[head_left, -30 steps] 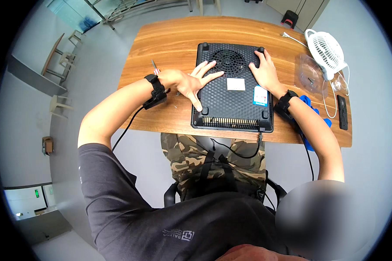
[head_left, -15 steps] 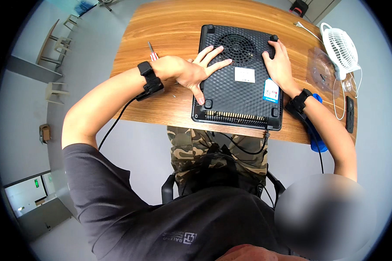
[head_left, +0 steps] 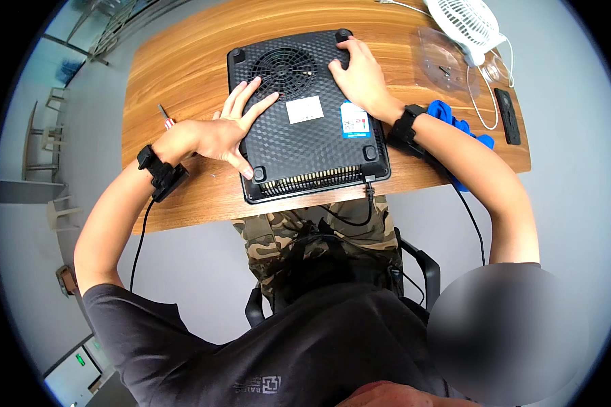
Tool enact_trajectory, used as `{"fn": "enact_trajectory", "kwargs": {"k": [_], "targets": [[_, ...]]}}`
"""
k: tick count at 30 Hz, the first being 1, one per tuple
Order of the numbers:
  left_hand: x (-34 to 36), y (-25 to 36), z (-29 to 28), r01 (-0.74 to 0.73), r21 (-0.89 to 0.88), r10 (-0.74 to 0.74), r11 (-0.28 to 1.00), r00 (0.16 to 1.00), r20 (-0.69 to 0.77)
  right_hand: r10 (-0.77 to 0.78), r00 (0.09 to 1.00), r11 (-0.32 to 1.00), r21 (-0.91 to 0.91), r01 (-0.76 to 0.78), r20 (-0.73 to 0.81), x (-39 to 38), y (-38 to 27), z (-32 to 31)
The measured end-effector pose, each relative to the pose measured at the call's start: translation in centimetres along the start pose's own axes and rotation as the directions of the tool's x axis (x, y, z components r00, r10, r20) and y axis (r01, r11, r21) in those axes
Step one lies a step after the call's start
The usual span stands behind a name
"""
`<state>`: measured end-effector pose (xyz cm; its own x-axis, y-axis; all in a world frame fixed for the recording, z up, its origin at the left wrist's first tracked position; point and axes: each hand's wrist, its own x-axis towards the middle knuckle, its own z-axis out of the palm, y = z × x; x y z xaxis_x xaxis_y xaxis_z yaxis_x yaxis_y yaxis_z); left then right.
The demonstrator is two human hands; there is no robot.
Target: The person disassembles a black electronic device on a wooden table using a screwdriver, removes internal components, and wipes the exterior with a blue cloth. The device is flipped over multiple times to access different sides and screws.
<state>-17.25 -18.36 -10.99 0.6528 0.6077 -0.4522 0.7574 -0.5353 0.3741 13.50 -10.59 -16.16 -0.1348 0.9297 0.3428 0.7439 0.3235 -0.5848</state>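
Observation:
A black appliance that looks like an induction cooker point(head_left: 299, 146) lies upside down on the wooden table, its round fan grille point(head_left: 284, 72) and rubber feet facing up. My left hand point(head_left: 227, 132) lies on its left side, fingers spread toward the grille and thumb near the front left foot. At the far right corner, my right hand point(head_left: 361, 76) rests on the edge by a foot, fingers stretched out and thumb apart on the underside. A white label point(head_left: 305, 109) and a blue-and-white sticker point(head_left: 354, 121) show between the hands. A black cord point(head_left: 369, 195) leaves the front edge.
A screwdriver point(head_left: 165, 117) lies left of my left hand. On the right are a white fan point(head_left: 465, 24), a clear plastic tray point(head_left: 431, 57) with small parts, a black strip point(head_left: 507, 117) and blue cloth point(head_left: 455, 121). The table's front edge point(head_left: 204, 224) is close to the cooker.
The view has turned and shifted, so table, cooker and hands appear farther left. Both hands keep nearly the same places on the cooker.

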Motion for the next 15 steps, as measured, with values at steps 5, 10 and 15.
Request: {"fn": "enact_trajectory", "kwargs": {"k": [5, 10, 15], "targets": [[0.0, 0.7, -0.9, 0.051, 0.008, -0.052, 0.999, 0.998, 0.048, -0.006, 1.000, 0.999, -0.042, 0.007, 0.022, -0.3, 0.5, 0.3], [0.3, 1.2, -1.5, 0.098, 0.021, -0.099, 0.995, 0.990, 0.102, -0.054, 0.991, 0.999, -0.001, 0.054, 0.125, -2.0, 0.8, -0.5], [-0.6, 0.5, -1.7, -0.005, -0.065, 0.005, 0.998, 1.000, 0.008, -0.101, 0.946, 0.991, 0.111, 0.070, 0.308, -6.6, 0.1, -3.4]]}}
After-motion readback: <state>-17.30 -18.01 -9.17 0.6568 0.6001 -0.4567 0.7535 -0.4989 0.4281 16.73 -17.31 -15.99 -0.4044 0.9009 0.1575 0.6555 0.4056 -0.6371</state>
